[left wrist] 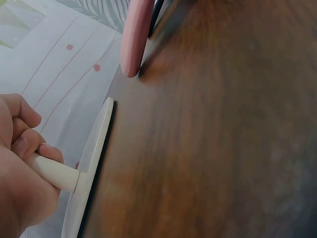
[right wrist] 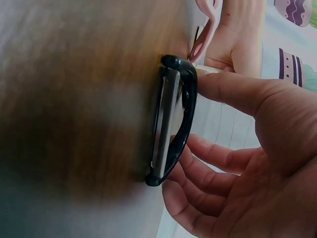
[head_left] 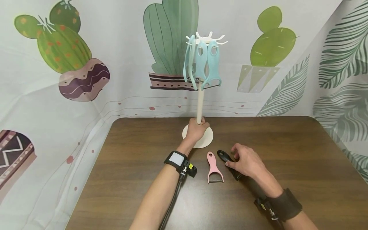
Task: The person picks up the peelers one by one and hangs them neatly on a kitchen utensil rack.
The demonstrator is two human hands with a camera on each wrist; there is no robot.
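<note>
My left hand (head_left: 196, 130) grips the lower pole of a cream rack stand (head_left: 200, 100), its fingers curled round the pole (left wrist: 52, 171) just above the round base (head_left: 205, 140). Several light blue peelers (head_left: 213, 62) hang from the prongs at its top. On the wooden table, a black Y-shaped peeler (head_left: 224, 156) lies under my right hand (head_left: 249, 161), the thumb on one side of its handle and curled fingers on the other. Its metal blade (right wrist: 166, 124) faces the right wrist camera. A pink peeler (head_left: 212, 161) lies just left of it, handle toward the stand.
The brown table (head_left: 138, 179) ends at a back edge close behind the stand's base. Beyond hangs a pale cloth (head_left: 126, 89) printed with cacti and leaves. A cable (head_left: 175, 195) runs along my left forearm from the wrist strap (head_left: 176, 159).
</note>
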